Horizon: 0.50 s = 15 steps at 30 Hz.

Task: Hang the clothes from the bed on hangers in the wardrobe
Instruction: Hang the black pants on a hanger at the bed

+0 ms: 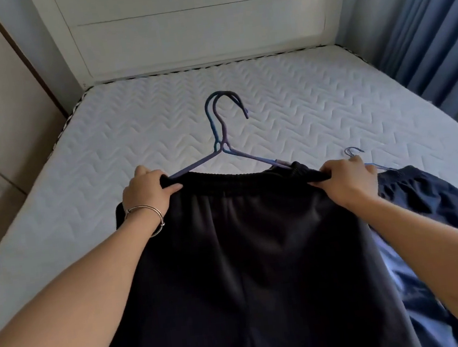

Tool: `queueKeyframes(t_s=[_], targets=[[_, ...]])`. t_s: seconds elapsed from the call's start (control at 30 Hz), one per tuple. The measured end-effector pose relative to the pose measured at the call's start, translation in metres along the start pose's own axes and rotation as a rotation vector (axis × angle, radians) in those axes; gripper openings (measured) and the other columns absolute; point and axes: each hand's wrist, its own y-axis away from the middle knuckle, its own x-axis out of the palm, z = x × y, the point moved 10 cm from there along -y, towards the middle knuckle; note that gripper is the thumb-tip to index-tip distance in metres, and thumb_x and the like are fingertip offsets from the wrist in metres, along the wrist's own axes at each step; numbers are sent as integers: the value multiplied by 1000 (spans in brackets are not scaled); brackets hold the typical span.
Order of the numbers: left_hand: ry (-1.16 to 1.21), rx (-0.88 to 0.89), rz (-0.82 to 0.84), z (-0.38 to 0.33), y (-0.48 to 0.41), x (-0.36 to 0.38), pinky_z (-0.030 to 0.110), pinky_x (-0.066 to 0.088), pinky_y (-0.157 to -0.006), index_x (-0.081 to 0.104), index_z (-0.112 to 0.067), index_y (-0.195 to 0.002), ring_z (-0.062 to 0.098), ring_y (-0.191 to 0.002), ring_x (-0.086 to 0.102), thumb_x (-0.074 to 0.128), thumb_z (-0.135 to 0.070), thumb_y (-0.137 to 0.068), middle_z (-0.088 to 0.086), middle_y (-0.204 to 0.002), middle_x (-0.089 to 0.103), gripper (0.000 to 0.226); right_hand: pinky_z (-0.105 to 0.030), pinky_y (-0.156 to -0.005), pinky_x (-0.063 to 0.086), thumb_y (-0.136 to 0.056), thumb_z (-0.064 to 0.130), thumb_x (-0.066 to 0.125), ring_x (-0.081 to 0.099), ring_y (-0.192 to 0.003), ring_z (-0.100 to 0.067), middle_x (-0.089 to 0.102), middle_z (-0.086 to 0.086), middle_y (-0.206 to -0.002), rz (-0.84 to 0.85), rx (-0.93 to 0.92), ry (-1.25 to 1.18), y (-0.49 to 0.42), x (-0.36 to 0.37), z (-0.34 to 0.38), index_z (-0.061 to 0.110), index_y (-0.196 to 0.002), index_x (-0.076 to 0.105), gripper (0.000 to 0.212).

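Hands, left (pixel 146 195) and right (pixel 345 181), gripping black trousers (pixel 232 258)

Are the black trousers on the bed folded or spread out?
Spread out. The left hand and right hand grip the waistband of the black trousers, stretching it wide; the fabric below lies flat.

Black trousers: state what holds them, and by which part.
The left hand grips the black trousers at the left end of the waistband, the right hand at its right end.
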Motion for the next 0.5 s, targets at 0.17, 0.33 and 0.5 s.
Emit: queueKeyframes(t_s=[0.17, 0.33, 0.5], targets=[[106, -83, -11, 14, -29, 77, 36, 42, -73, 63, -8, -105, 36, -91, 56, 65, -33, -82, 12, -116, 48, 34, -35, -75, 36, -83, 28, 59, 56, -106, -34, 66, -15, -103, 6, 46, 59, -43, 81, -5, 19, -99, 66, 20], [124, -72, 186, 35, -24, 185, 40, 38, -97, 48, -7, -126, 39, -116, 49, 50, -19, -91, 18, -133, 42, 37, -39, -90, 41, -91, 22, 51, 47, -122, -35, 48, -16, -136, 68, 101, -207, -46, 186, -26, 10, -128, 49, 39], [-111, 31, 420, 83, 39, 294, 39, 12, -117, 19, -17, -146, 24, -144, 12, 36, -42, -94, 4, -156, 14, 60, -40, -117, 4, -92, 47, 41, 1, -146, -24, 5, -3, -159, 308, -127, -76, 7, 300, -20, 24, -148, 12, 67]])
